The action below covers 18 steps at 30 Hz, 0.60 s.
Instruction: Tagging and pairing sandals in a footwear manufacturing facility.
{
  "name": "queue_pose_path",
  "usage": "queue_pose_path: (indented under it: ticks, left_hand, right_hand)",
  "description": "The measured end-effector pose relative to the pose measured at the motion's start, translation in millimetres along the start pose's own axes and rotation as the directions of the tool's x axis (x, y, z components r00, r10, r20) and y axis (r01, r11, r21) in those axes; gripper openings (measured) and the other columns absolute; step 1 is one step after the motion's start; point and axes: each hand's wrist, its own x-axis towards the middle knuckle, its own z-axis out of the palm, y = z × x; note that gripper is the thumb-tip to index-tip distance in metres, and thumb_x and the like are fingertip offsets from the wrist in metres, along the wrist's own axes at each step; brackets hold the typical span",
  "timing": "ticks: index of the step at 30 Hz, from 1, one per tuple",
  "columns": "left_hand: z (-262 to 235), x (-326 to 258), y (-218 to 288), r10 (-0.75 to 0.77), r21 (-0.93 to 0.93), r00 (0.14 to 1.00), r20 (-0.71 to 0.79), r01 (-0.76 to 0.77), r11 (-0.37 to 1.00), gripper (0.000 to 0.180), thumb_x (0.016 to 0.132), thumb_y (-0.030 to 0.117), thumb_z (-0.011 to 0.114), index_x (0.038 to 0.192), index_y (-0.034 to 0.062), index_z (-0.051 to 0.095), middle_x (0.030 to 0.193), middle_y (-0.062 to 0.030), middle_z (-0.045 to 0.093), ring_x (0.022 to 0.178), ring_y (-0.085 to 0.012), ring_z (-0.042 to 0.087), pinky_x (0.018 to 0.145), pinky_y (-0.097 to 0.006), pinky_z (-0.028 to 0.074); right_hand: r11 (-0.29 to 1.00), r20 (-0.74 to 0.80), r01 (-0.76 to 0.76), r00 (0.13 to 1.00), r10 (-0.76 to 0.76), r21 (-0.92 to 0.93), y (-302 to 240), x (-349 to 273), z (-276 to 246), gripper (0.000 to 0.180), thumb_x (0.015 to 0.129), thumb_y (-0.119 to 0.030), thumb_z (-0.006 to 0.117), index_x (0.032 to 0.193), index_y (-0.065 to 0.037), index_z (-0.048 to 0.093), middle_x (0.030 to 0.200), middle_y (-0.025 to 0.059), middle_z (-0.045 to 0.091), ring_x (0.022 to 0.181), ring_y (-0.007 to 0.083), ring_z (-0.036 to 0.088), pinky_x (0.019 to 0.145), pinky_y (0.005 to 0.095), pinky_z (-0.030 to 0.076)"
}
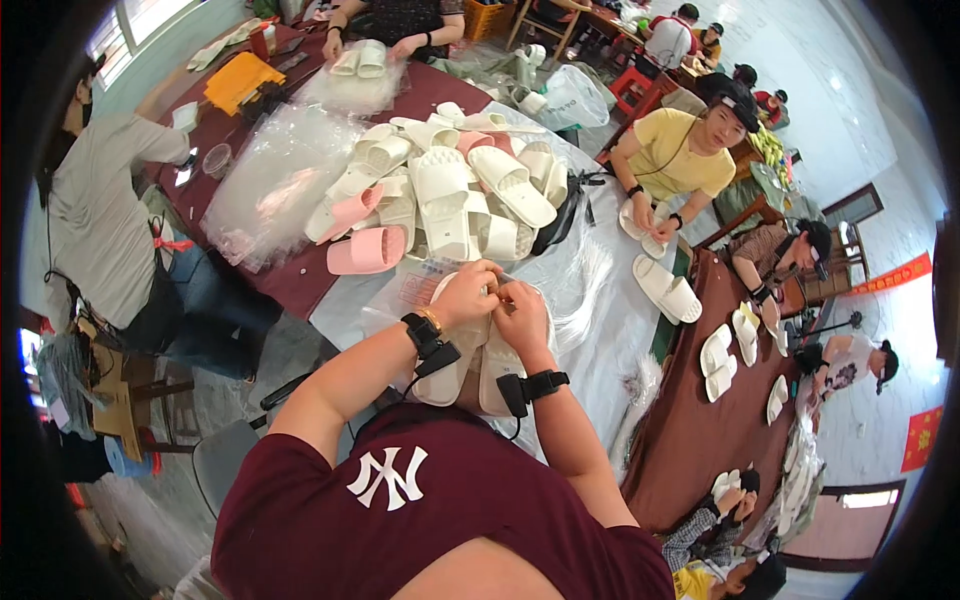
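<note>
— Two hands on one thing in the head view?
— Yes. The left hand and right hand meet fingertip to fingertip, both pinching the top edge of a clear plastic bag holding a pair of white moulded foam slippers, close to the chest on the pale-covered tabletop.
— And beyond?
— A heap of white and pink foam slippers, with loose clear plastic bags to its left

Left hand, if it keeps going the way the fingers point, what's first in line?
Likely the right hand: the left hand points across at it, and the fingertips already meet over the bagged pair of white slippers. Depth is hard to judge in the fisheye view.
</note>
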Motion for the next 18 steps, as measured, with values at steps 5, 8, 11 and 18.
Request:
queue_pose_path:
  ticks: [5, 8, 11, 18]
  left_hand:
    - [2.6, 3.0, -0.7, 0.025, 0.022, 0.999, 0.038, -0.026, 0.999, 0.010, 0.072, 0.009, 0.060, 0.069, 0.0005, 0.056, 0.111, -0.0148, 0.060, 0.106, -0.0311, 0.055, 0.094, -0.038, 0.044]
    - [16.0, 10.3, 1.9, 0.081, -0.058, 0.995, -0.065, -0.085, 0.995, 0.012, 0.068, 0.011, 0.061, 0.064, 0.0004, 0.055, 0.107, -0.0167, 0.062, 0.099, -0.0317, 0.058, 0.088, -0.040, 0.046]
    - [-13.0, -12.4, -6.9, 0.016, -0.033, 0.997, -0.074, -0.019, 0.999, 0.012, 0.072, 0.010, 0.058, 0.069, -0.0004, 0.055, 0.102, -0.0171, 0.064, 0.094, -0.0329, 0.059, 0.082, -0.039, 0.048]
    - [-27.7, -1.8, 41.0, -0.149, -0.412, 0.989, -0.009, 0.132, 0.901, 0.009, 0.089, 0.009, 0.048, 0.088, 0.0002, 0.050, 0.094, -0.0115, 0.067, 0.076, -0.0127, 0.058, 0.069, -0.030, 0.049]
  right_hand:
    - [0.995, -0.033, 0.060, 0.998, -0.062, -0.077, -0.8, -0.8, 0.9, 0.012, 0.069, -0.009, 0.064, 0.079, -0.010, 0.058, 0.078, 0.0095, 0.057, 0.078, 0.0325, 0.056, 0.070, 0.0435, 0.041]
    - [0.993, -0.033, -0.023, 0.999, 0.020, -0.119, 14.4, -2.7, -1.8, 0.010, 0.070, -0.009, 0.061, 0.077, -0.007, 0.054, 0.078, 0.0125, 0.056, 0.077, 0.0353, 0.056, 0.067, 0.0456, 0.042]
    - [1.000, -0.056, -0.014, 0.998, 0.014, 0.003, 11.0, 3.2, 16.3, 0.010, 0.075, -0.008, 0.060, 0.082, -0.004, 0.054, 0.080, 0.0155, 0.056, 0.076, 0.0367, 0.056, 0.069, 0.0451, 0.046]
    - [0.885, -0.289, -0.215, 0.891, 0.351, 0.414, 28.8, -15.9, -19.7, 0.017, 0.086, -0.003, 0.057, 0.102, 0.000, 0.060, 0.096, 0.0096, 0.064, 0.083, 0.0164, 0.061, 0.077, 0.0299, 0.049]
